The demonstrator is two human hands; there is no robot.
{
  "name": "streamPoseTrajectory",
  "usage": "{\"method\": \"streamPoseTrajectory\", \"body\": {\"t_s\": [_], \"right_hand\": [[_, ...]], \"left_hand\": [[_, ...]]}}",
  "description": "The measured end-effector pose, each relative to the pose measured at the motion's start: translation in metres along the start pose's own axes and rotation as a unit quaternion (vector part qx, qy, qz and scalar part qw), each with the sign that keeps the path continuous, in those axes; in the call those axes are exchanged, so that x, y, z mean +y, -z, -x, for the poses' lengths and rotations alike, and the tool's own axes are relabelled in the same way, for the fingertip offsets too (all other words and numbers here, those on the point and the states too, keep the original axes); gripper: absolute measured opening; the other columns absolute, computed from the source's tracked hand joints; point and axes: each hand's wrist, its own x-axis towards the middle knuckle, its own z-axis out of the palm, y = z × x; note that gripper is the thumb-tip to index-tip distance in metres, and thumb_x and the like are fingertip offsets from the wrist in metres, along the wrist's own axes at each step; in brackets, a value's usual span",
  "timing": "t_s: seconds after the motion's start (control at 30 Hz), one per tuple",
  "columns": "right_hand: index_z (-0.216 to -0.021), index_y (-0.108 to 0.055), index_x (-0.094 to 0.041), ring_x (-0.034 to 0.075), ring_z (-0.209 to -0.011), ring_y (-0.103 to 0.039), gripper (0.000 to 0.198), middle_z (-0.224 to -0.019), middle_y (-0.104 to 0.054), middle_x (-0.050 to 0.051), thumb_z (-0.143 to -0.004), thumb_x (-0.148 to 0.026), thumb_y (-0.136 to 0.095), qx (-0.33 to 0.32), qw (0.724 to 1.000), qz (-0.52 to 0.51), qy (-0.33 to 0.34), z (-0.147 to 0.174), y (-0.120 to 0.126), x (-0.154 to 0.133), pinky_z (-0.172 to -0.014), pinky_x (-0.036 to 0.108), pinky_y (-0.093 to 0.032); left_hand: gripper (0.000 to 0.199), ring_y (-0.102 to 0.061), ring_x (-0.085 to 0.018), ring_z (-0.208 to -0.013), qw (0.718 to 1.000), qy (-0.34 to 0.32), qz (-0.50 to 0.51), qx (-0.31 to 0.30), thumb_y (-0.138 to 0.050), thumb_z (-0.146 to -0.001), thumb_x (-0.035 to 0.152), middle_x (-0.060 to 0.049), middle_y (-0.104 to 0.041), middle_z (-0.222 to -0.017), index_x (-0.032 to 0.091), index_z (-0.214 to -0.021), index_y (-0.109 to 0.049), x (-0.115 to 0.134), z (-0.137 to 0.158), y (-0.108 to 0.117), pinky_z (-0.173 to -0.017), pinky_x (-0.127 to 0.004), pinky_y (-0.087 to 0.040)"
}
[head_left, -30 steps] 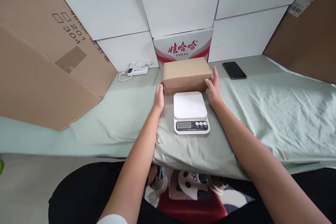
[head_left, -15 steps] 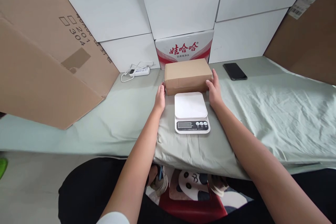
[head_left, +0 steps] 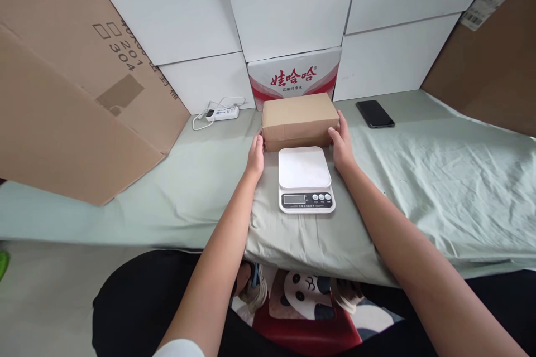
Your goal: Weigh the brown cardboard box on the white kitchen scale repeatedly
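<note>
Between my two hands sits a closed brown cardboard box, just behind a white digital kitchen scale. My left hand presses against the box's left end, its fingers partly hidden behind the corner. On the right end, my right hand grips with the thumb on the near face and the other fingers along the side. Nothing rests on the scale's platform, and its display looks blank. The box's near lower edge lies close to the scale's back edge; I cannot tell whether they touch.
Behind the box stand a red-and-white printed carton and white panels. A black phone lies at the right, a white device with a cable at the left. Large cardboard sheets flank the green cloth.
</note>
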Motion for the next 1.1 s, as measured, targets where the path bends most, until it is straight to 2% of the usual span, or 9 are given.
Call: {"method": "streamPoseTrajectory", "body": {"t_s": [0.1,0.2,0.33,0.5,0.67,0.83,1.1], "right_hand": [[-0.171,-0.043,-0.044,0.039,-0.169,-0.041,0.088,-0.172,-0.055,0.001,-0.090,-0.076,-0.061,0.036,0.998,-0.019,-0.053,0.001,-0.001,0.001,-0.144,0.070,-0.033],[-0.170,-0.043,-0.040,0.041,-0.167,-0.043,0.092,-0.170,-0.058,0.006,-0.088,-0.074,-0.064,0.044,0.995,-0.026,-0.083,0.001,-0.002,0.001,-0.144,0.071,-0.029],[-0.168,-0.045,-0.037,0.040,-0.164,-0.047,0.092,-0.168,-0.061,0.007,-0.087,-0.075,-0.065,0.039,0.996,-0.033,-0.067,0.001,-0.002,0.000,-0.144,0.068,-0.031],[-0.164,-0.049,-0.038,0.038,-0.165,-0.047,0.088,-0.172,-0.059,0.005,-0.087,-0.077,-0.066,0.037,0.997,-0.036,-0.062,0.001,-0.003,-0.001,-0.144,0.065,-0.031],[-0.164,-0.049,-0.036,0.039,-0.164,-0.048,0.090,-0.172,-0.059,0.006,-0.086,-0.077,-0.067,0.039,0.997,-0.040,-0.060,0.001,-0.003,-0.003,-0.145,0.064,-0.030],[-0.164,-0.049,-0.038,0.038,-0.167,-0.045,0.088,-0.175,-0.056,0.003,-0.087,-0.079,-0.065,0.030,0.998,-0.027,-0.049,0.001,-0.003,-0.004,-0.146,0.063,-0.029],[-0.159,-0.053,-0.034,0.038,-0.172,-0.040,0.086,-0.175,-0.057,0.005,-0.086,-0.077,-0.067,0.034,0.997,-0.036,-0.054,0.002,-0.004,-0.014,-0.149,0.062,-0.025]], "left_hand": [[0.076,-0.054,-0.026,-0.167,1.000,0.001,-0.001,-0.001,-0.036,-0.110,0.072,-0.009,-0.056,-0.179,0.027,-0.170,-0.048,0.001,0.001,0.000,-0.137,-0.037,-0.046],[0.075,-0.056,-0.025,-0.166,1.000,-0.004,-0.002,-0.007,-0.036,-0.111,0.070,-0.009,-0.058,-0.178,0.026,-0.170,-0.048,0.001,0.001,0.000,-0.136,-0.036,-0.047],[0.078,-0.056,-0.026,-0.165,1.000,-0.013,-0.001,-0.013,-0.038,-0.110,0.072,-0.012,-0.055,-0.179,0.023,-0.170,-0.048,0.000,0.002,0.001,-0.135,-0.036,-0.047],[0.078,-0.056,-0.027,-0.166,1.000,-0.017,-0.005,-0.015,-0.040,-0.107,0.078,-0.008,-0.059,-0.177,0.028,-0.167,-0.052,0.000,0.003,0.001,-0.136,-0.037,-0.047],[0.077,-0.057,-0.026,-0.165,1.000,-0.022,0.000,-0.014,-0.039,-0.108,0.076,-0.010,-0.059,-0.177,0.026,-0.165,-0.053,0.000,0.002,0.000,-0.135,-0.037,-0.047],[0.079,-0.055,-0.027,-0.166,1.000,-0.025,-0.004,-0.011,-0.040,-0.106,0.080,-0.010,-0.058,-0.177,0.026,-0.162,-0.057,-0.001,0.001,0.000,-0.136,-0.037,-0.046],[0.075,-0.056,-0.026,-0.166,0.999,-0.033,-0.004,-0.019,-0.040,-0.108,0.075,-0.010,-0.058,-0.178,0.026,-0.163,-0.057,-0.001,0.001,0.002,-0.136,-0.037,-0.046]]}}
